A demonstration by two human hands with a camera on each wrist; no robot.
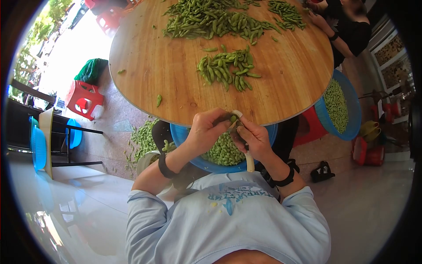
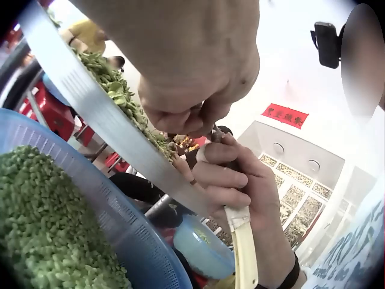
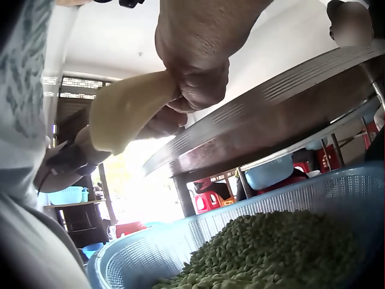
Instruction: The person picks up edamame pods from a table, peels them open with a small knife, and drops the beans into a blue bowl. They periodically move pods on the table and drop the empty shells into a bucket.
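Both hands meet at the round table's near edge, above a blue basket point(image 1: 178, 134) of shelled green beans point(image 1: 224, 151). The left hand point(image 1: 205, 132) pinches a green pod point(image 1: 233, 119) with curled fingers. Curled round a pale-handled tool point(image 1: 250, 162) is the right hand point(image 1: 256, 140); its handle points down toward the shirt. A white wrap covers one right finger in the left wrist view. The tool's working end is mostly hidden between the fingers. In the right wrist view the pale handle point(image 3: 129, 108) shows large beside the right hand.
On the wooden table point(image 1: 145, 61) lie a small pile of pods point(image 1: 228, 68) and a larger heap point(image 1: 206, 20) behind. Another person point(image 1: 347, 26) sits at the back right. A second blue basket point(image 1: 358, 116) stands right; pods point(image 1: 143, 141) litter the floor left, near a red stool point(image 1: 84, 97).
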